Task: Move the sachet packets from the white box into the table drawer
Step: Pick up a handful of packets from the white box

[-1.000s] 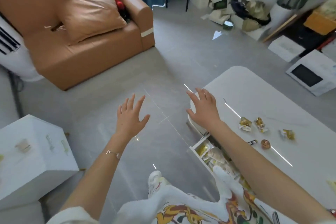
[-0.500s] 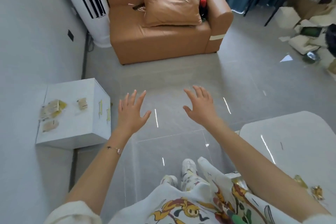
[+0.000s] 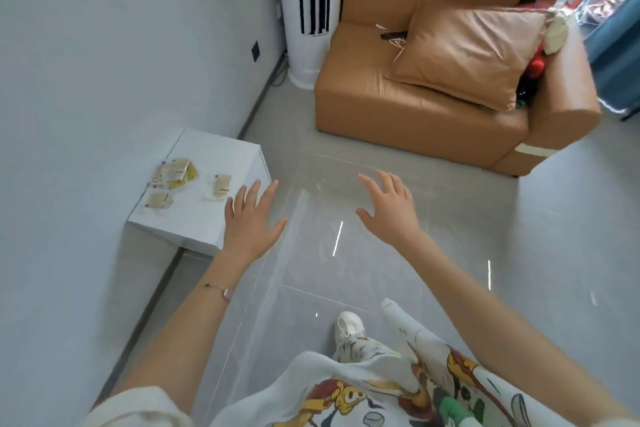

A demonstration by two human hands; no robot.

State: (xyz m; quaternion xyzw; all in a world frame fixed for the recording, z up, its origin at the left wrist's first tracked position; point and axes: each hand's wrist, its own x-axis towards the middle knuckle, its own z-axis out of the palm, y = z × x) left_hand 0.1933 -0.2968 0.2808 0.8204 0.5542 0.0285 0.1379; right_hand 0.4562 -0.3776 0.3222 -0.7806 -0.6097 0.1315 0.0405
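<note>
Sachet packets [image 3: 180,180] lie on top of the white box [image 3: 207,218], which sits at ten o'clock from me against the grey wall [image 3: 104,62]. I count a small pile, a single one just beside it toward three o'clock, and another nearer me. My left hand [image 3: 251,222] hovers at the box's near right corner, fingers spread and gripping nothing. My right hand [image 3: 389,208] floats over the grey floor [image 3: 485,225] at one o'clock, also spread wide and empty. Farther off, at one o'clock, a tan sofa [image 3: 433,107] carries a cushion [image 3: 467,52].
</note>
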